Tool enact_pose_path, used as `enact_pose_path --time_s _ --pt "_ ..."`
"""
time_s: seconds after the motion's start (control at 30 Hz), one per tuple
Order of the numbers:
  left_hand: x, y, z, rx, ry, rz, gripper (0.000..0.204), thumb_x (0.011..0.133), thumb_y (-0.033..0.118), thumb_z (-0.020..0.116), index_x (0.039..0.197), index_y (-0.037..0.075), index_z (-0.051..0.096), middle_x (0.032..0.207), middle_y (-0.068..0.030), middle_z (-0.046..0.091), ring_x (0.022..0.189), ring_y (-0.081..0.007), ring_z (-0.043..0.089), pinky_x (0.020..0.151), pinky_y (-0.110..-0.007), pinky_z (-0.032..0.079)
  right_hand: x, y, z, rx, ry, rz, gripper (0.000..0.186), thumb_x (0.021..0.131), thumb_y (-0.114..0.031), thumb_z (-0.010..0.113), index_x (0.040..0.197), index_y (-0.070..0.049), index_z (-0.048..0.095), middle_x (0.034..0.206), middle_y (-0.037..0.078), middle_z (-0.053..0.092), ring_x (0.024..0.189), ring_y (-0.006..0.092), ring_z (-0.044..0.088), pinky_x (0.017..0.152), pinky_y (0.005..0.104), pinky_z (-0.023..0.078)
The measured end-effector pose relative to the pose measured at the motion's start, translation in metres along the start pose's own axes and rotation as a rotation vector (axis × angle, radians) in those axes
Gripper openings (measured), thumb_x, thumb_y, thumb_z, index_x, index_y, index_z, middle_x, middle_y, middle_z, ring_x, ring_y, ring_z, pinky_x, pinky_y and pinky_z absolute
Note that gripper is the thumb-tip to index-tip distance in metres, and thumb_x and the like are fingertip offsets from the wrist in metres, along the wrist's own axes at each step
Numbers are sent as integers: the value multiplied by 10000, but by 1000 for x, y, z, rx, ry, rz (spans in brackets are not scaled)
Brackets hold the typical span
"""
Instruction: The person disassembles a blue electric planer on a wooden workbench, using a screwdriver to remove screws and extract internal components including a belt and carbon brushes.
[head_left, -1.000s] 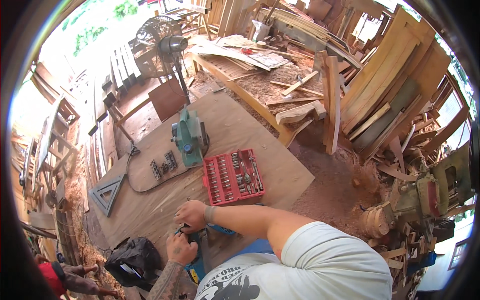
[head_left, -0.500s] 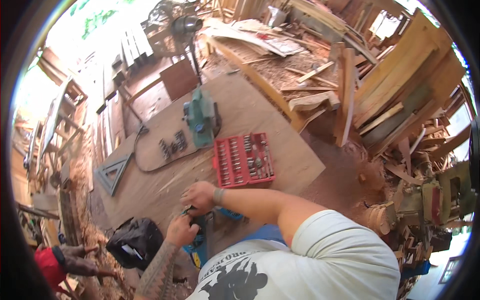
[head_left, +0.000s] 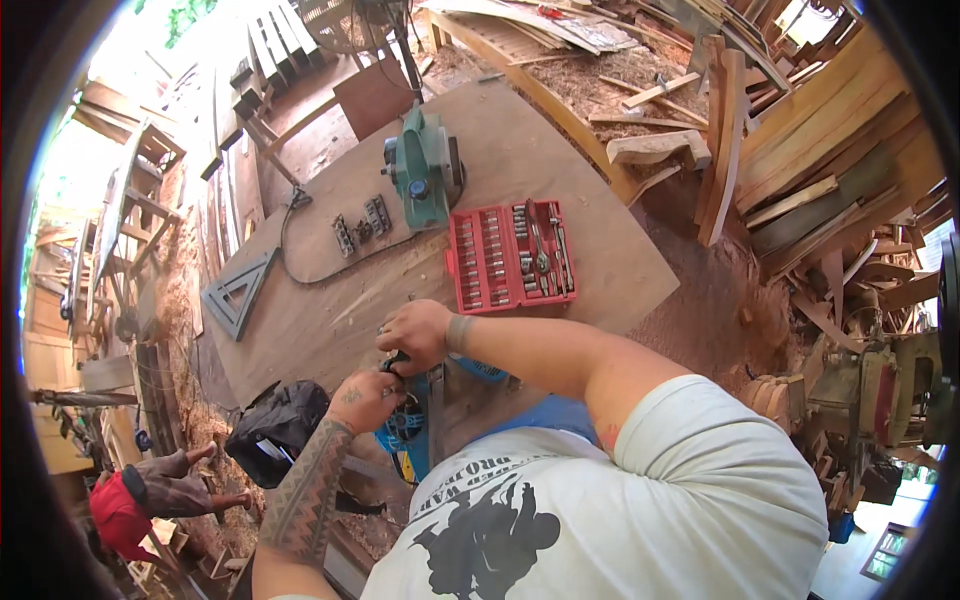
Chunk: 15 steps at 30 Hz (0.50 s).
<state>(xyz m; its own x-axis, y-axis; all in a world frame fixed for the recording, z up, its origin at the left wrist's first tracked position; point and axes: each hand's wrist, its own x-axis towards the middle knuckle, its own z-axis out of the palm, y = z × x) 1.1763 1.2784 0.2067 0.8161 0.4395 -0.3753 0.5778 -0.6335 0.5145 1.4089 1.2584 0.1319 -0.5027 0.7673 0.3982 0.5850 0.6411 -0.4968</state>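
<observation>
My left hand (head_left: 365, 400), at the end of a tattooed forearm, is closed at the near edge of the table. Just beyond and to its right, my right hand (head_left: 418, 332) is closed too, with a band at its wrist. Between them their fingers pinch a small black part (head_left: 397, 362); its kind is too covered to tell. Right below sits a blue power tool (head_left: 405, 425), partly hidden by my hands and shirt. More blue casing (head_left: 483, 370) shows under my right forearm. Beyond my right hand lies an opened red socket set case (head_left: 462, 298) with sockets and ratchet.
A green electric planer (head_left: 420, 175) stands on the wooden table (head_left: 600, 250), its cord looping left. Loose sockets (head_left: 362, 222) and a grey speed square (head_left: 240, 292) lie there too. A black bag (head_left: 280, 425) is left of my forearm. A person in red (head_left: 122, 515) is at lower left.
The view has tilted, so the table and tools appear lower-edge-ward shifted upward and slightly right. My hands stay together at the black part, with only small finger movement.
</observation>
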Motion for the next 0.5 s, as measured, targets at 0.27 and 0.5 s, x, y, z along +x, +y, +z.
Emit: enact_pose_path --time_s 0.27,0.5 --pt "-2 4 8 -16 98 -47 203 883 252 797 956 68 837 992 -160 787 1007 -380 710 919 -498 549 -4 2 0 -9 22 12 323 785 -417 789 867 -133 659 858 75 706 927 331 715 750 489 580" --pt "-23 21 19 -204 233 -209 184 885 218 811 995 71 806 1005 -165 749 1032 -377 686 954 -473 514 -5 -6 6 7 79 66 328 857 -421 769 914 -114 670 934 97 720 989 342 710 834 479 581"
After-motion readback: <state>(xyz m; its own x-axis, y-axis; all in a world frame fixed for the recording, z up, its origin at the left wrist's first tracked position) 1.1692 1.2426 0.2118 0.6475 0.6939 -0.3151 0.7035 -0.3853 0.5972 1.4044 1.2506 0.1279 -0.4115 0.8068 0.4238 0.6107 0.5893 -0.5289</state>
